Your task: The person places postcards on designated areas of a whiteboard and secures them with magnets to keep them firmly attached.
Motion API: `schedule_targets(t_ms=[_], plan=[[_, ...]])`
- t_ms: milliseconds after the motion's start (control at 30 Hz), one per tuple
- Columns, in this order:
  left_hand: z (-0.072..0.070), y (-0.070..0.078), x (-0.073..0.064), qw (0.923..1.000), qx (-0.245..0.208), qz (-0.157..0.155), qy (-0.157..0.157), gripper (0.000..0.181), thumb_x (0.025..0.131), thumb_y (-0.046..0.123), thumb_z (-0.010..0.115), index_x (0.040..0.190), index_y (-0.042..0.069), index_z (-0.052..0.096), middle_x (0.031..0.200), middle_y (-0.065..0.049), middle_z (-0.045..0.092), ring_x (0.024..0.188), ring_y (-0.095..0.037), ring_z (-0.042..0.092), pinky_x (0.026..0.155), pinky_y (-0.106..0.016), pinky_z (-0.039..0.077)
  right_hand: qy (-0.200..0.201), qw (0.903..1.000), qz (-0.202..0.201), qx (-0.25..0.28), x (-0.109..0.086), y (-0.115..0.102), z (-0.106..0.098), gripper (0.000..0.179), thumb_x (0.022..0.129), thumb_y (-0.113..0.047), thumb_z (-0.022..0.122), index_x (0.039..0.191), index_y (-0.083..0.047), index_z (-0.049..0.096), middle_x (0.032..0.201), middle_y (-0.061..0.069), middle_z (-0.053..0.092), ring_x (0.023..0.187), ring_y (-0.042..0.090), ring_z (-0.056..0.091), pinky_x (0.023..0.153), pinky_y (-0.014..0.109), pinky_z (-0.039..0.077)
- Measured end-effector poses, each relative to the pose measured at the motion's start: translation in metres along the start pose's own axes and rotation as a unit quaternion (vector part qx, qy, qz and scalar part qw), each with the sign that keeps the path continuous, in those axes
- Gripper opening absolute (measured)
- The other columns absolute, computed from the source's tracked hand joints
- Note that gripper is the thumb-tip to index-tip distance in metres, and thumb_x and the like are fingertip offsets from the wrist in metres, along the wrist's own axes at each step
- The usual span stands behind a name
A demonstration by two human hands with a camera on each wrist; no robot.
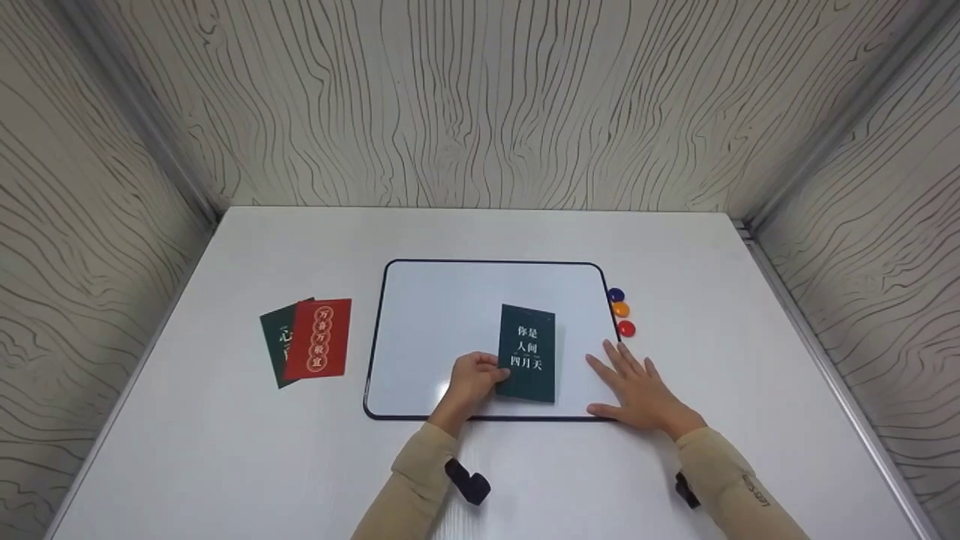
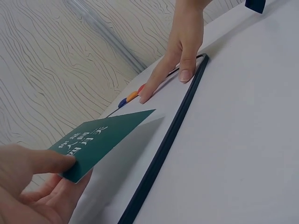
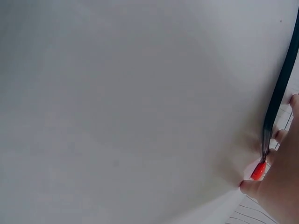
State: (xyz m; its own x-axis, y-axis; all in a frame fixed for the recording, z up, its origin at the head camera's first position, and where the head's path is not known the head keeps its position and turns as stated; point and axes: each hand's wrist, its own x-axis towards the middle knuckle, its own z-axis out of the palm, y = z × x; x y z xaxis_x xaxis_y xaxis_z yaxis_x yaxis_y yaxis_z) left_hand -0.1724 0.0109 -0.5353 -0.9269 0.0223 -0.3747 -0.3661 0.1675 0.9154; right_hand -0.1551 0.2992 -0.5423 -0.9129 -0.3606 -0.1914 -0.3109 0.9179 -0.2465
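My left hand (image 1: 474, 379) pinches a dark green card (image 1: 527, 352) with white Chinese characters by its lower left edge, thumb on top. In the left wrist view the card (image 2: 103, 140) is tilted and raised above the whiteboard, casting a shadow on it. The whiteboard (image 1: 435, 322) has a black frame and lies flat on the table. My right hand (image 1: 641, 390), fingers straight and spread, rests over the board's lower right corner. Just beyond its fingertips lie a red magnet (image 1: 627, 328), an orange one (image 1: 621, 309) and a blue one (image 1: 616, 295), beside the board's right edge.
On the table (image 1: 300, 465) left of the board, a red card (image 1: 318, 339) with gold characters partly covers another green card (image 1: 276, 345). Wood-patterned panels (image 1: 465, 105) stand behind and along both sides. Dark devices (image 1: 468, 481) are worn at the wrists.
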Motion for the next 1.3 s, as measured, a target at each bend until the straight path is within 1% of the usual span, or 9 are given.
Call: schedule_targets(t_ms=[267,433,567,700,933,1100,1300], plan=[[0.008,-0.001,0.001,1.0000,-0.004,0.001,-0.001,0.014,0.083,0.004,0.069,0.095,0.000,0.063,0.084,-0.008,0.071,0.072,-0.010,0.059,0.064,-0.019,0.046,-0.005,1.0000,0.005,0.007,0.000,0.000,0.000,0.084,0.085,-0.063,0.057,0.153,-0.023,0.026,0.164,0.015,0.011,0.150,0.044,0.010,0.115,0.073,0.008],[0.013,0.001,0.000,0.9999,-0.002,0.011,-0.005,0.014,0.083,0.004,0.069,0.094,0.000,0.063,0.084,-0.008,0.071,0.072,-0.010,0.059,0.064,-0.019,0.047,-0.003,1.0000,0.002,0.006,0.000,-0.001,-0.001,0.084,0.086,-0.062,0.057,0.153,-0.022,0.027,0.164,0.016,0.012,0.150,0.044,0.010,0.114,0.073,0.008],[0.017,0.002,0.000,0.9999,-0.011,0.011,-0.005,0.014,0.082,0.002,0.069,0.093,0.000,0.061,0.078,-0.004,0.066,0.069,-0.009,0.056,0.061,-0.018,0.045,0.001,1.0000,0.001,0.007,-0.001,-0.001,-0.001,0.084,0.085,-0.062,0.057,0.152,-0.021,0.028,0.163,0.016,0.013,0.150,0.045,0.011,0.114,0.074,0.009],[0.020,0.001,0.000,0.9997,-0.020,0.010,0.004,0.014,0.080,-0.001,0.069,0.091,-0.001,0.061,0.074,-0.001,0.061,0.067,-0.008,0.054,0.059,-0.017,0.044,0.006,1.0000,0.000,0.007,-0.001,-0.002,-0.001,0.084,0.085,-0.063,0.057,0.152,-0.021,0.029,0.163,0.017,0.015,0.149,0.045,0.012,0.114,0.074,0.010],[0.028,-0.002,0.000,0.9991,0.015,0.029,0.027,0.014,0.079,-0.001,0.070,0.090,0.000,0.061,0.078,-0.008,0.067,0.067,-0.009,0.058,0.062,-0.020,0.051,0.006,0.9999,0.006,0.007,-0.001,-0.001,0.001,0.084,0.085,-0.063,0.057,0.152,-0.022,0.028,0.163,0.017,0.014,0.150,0.045,0.012,0.114,0.073,0.009],[0.033,0.000,-0.002,0.9973,0.041,0.041,0.045,0.013,0.079,-0.001,0.070,0.089,0.001,0.062,0.078,-0.007,0.065,0.068,-0.011,0.059,0.064,-0.022,0.053,0.004,0.9999,0.007,0.007,-0.001,0.000,0.002,0.085,0.084,-0.064,0.057,0.152,-0.023,0.027,0.163,0.016,0.013,0.150,0.045,0.010,0.115,0.073,0.008],[0.036,0.001,-0.003,0.9945,0.075,0.052,0.051,0.014,0.080,0.001,0.071,0.089,0.003,0.061,0.079,-0.007,0.064,0.069,-0.011,0.059,0.065,-0.022,0.053,0.002,0.9999,0.009,0.008,0.000,-0.001,0.002,0.084,0.085,-0.064,0.057,0.152,-0.022,0.028,0.164,0.016,0.012,0.150,0.045,0.010,0.115,0.073,0.008]])
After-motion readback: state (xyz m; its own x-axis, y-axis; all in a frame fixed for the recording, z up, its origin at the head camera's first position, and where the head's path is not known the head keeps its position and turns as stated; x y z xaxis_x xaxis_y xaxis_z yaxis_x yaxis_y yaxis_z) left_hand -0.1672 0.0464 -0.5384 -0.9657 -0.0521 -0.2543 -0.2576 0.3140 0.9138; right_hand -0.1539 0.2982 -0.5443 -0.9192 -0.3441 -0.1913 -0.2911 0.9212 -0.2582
